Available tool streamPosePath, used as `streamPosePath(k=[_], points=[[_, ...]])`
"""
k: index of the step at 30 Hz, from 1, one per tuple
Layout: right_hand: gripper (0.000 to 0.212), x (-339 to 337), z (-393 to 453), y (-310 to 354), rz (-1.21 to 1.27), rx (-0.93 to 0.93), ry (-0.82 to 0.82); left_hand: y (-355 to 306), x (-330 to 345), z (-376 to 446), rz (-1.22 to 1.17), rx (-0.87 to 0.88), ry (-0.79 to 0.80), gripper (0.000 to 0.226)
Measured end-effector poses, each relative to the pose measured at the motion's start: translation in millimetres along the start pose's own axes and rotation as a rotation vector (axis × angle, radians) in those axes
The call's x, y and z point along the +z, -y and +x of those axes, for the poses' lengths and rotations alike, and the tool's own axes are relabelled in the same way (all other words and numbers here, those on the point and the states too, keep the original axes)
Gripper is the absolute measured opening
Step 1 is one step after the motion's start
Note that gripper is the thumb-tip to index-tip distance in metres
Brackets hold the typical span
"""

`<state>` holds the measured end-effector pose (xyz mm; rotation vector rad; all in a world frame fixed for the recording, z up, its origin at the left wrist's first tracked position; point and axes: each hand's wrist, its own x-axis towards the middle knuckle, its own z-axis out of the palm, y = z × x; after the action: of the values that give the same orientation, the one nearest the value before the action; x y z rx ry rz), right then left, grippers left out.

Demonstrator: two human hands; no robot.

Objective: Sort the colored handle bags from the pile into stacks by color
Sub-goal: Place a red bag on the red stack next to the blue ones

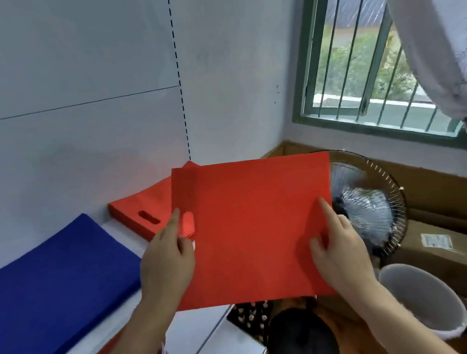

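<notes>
Hanging flat in the air between both hands, a square red non-woven handle bag point(255, 230) fills the middle of the view, its face turned toward the camera and its handle cutout on the left side under the left thumb. The left hand point(167, 258) pinches the bag's left edge, forefinger stretched up the front and thumb tucked behind. The right hand point(338, 249) pinches the lower right part the same way, forefinger lying up the front.

Behind and to the left of the held bag, partly hidden by it, lies the stack of red handle bags point(140, 214) on the white counter point(121, 229), with an oval handle slot showing on its top sheet. That is the relation the coming move seems to turn on: the stack lies forward and left, on the left hand's side, so the bag would travel that way and come down flat on it. A thick stack of blue bags point(51, 284) sits nearer along the counter, just left of the red stack and apart from it.

To the right stand a round wire-guarded fan point(374, 203), a grey plastic bucket point(423, 297) and brown cardboard boxes point(452, 241), below a barred window point(355, 53).
</notes>
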<state>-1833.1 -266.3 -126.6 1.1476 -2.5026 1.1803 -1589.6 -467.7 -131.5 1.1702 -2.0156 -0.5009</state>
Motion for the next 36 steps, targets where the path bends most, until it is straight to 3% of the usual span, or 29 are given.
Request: streamPosePath(k=[4,14,20,32,36], points=[[0.078,42.5,55.2,8.0,0.063,-0.056,0.099,17.4,9.0,25.6,0.071,-0.031,-0.04,0.055],[0.058,154.0,203.8,27.7,0.145,-0.325,0.348,42.9,30.6,85.2,0.3,-0.305,-0.269,0.05],[0.049,212.5,267.0,37.4,0.115,-0.51,0.451,43.9,47.9,101.4,0.467,-0.457,-0.299,0.04],[0.044,283.5,282.9,37.8,-0.023,-0.644,0.522,52.4,57.4,107.3,0.684,-0.623,-0.239,0.038],[0.064,282.9,277.1,38.8,-0.078,-0.603,0.604,49.2,57.6,106.3,0.687,-0.651,-0.185,0.048]])
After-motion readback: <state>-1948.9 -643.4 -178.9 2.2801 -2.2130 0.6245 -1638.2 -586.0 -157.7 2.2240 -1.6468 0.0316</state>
